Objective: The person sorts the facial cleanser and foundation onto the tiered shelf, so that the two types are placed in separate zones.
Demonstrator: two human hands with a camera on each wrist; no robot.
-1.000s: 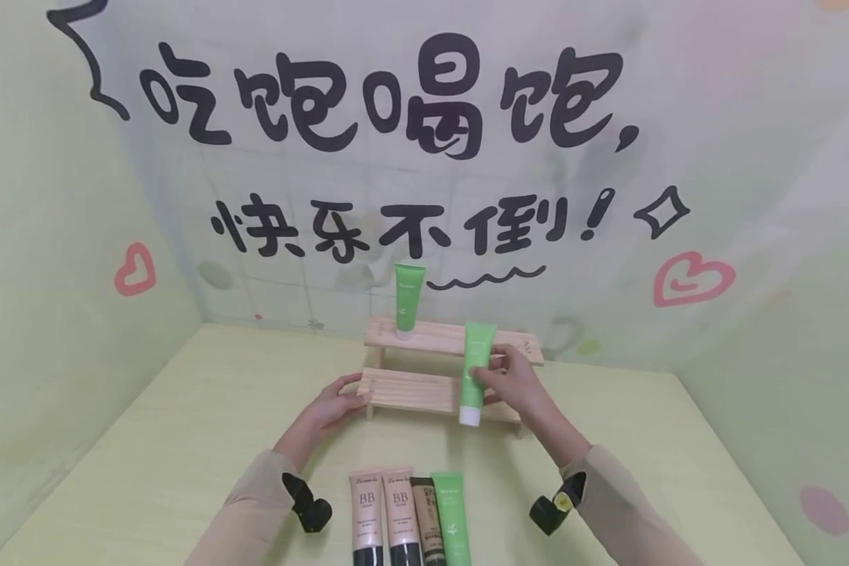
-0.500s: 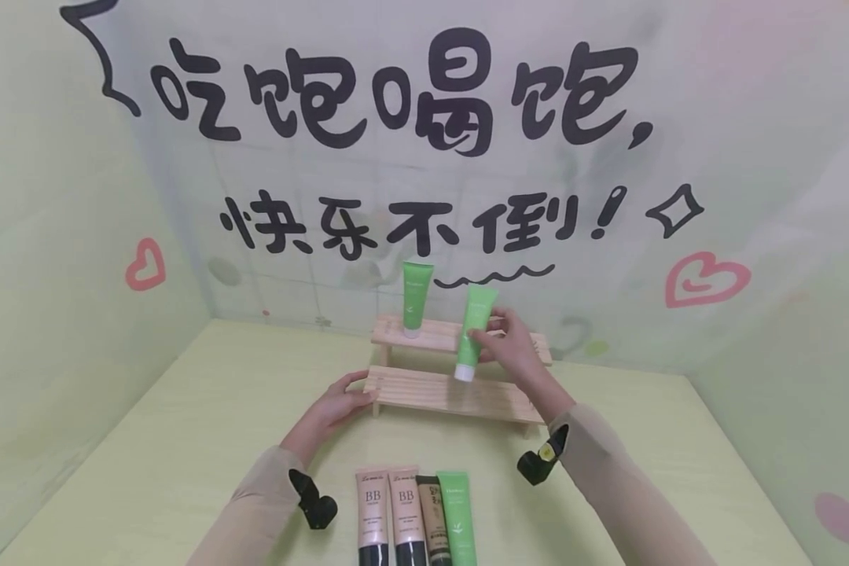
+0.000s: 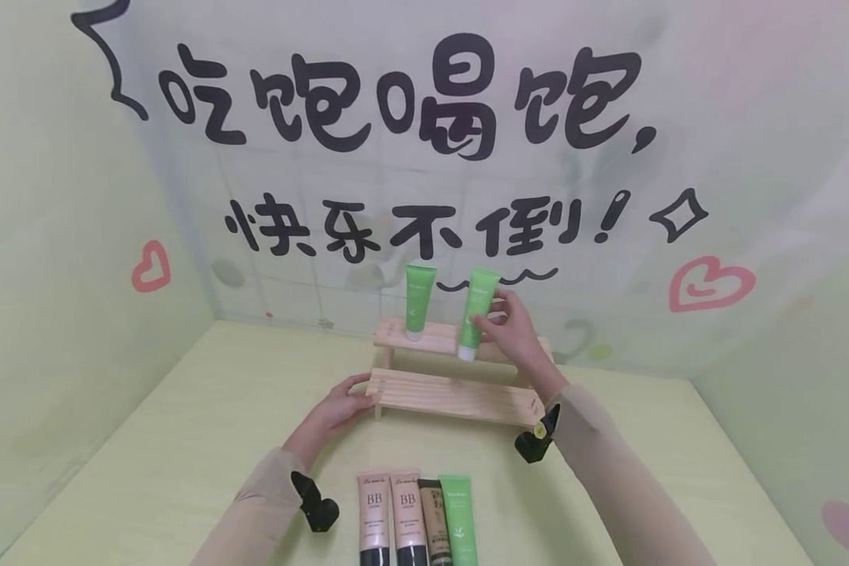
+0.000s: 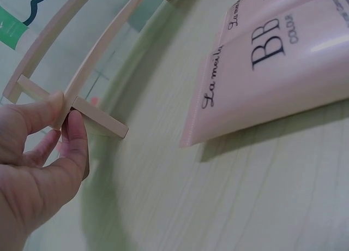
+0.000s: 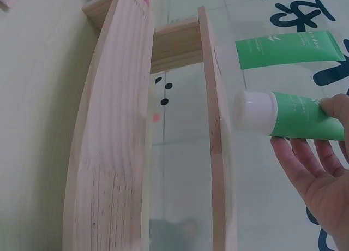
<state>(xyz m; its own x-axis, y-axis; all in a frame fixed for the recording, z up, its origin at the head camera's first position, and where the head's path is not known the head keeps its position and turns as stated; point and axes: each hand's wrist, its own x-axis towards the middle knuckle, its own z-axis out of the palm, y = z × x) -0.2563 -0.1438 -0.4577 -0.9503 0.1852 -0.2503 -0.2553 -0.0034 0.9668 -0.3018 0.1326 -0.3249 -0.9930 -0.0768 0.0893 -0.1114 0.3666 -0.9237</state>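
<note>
My right hand (image 3: 515,328) holds a green squeeze tube (image 3: 478,308) with its white cap down, at the upper board (image 3: 435,336) of a two-step wooden rack. In the right wrist view the cap (image 5: 255,110) is very close to that board; whether they touch I cannot tell. To its left, another green tube (image 3: 418,300) stands cap-down on the same board. My left hand (image 3: 336,410) pinches the left end of the lower board (image 3: 453,393), with the thumb above and fingers beneath in the left wrist view.
In front of the rack lie two pink BB tubes (image 3: 373,507) (image 3: 408,507), a brown tube (image 3: 435,511) with a dark cap, and a further green tube (image 3: 459,515), side by side on the pale table (image 3: 184,440). A printed backdrop (image 3: 325,181) rises behind the rack.
My right hand has carried the green tube up and back, from in front of the lower board to the upper board. The left hand keeps its hold on the rack.
</note>
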